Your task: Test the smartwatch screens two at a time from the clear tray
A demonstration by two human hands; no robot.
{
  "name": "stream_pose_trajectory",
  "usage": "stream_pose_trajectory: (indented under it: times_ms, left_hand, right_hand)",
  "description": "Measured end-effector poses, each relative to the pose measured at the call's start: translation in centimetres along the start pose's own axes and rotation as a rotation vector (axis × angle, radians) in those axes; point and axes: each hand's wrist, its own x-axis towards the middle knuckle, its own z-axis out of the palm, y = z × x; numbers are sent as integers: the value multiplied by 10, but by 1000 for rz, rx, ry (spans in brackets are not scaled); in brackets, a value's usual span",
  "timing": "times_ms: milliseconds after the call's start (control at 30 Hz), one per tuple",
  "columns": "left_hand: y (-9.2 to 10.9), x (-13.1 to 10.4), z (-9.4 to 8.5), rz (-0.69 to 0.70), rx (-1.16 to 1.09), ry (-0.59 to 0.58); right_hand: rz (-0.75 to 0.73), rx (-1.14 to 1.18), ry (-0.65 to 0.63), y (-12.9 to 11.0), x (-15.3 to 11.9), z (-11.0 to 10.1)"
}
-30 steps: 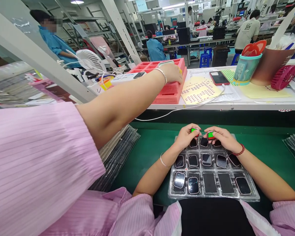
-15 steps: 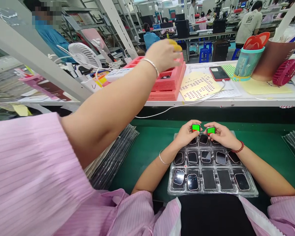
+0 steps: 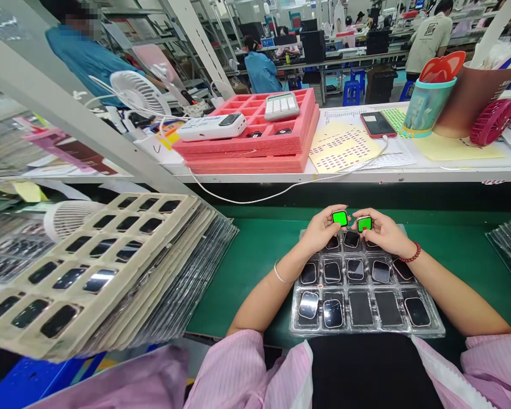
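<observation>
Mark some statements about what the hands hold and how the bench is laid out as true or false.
1. The left hand holds a small square device with a lit green screen. True.
2. The right hand lies flat on the green worktop. False: it holds a second small square device, also lit green.
3. The clear plastic tray carries rounded-square pieces with dark screens. True.
4. The pale calculator with white keys lies on a yellow paper sheet. False: it lies on the stacked red foam trays.
5. The red-edged phone with a dark screen stands upright inside the teal cup. False: it lies outside, left of the cup.
</observation>
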Motion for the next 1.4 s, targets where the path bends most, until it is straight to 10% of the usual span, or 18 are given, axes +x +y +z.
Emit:
stream_pose_trajectory:
  times_ms: [1400]
  left_hand:
    - [0, 1, 3, 51, 51, 33]
  right_hand:
    - [54, -36, -23, 7, 1, -1]
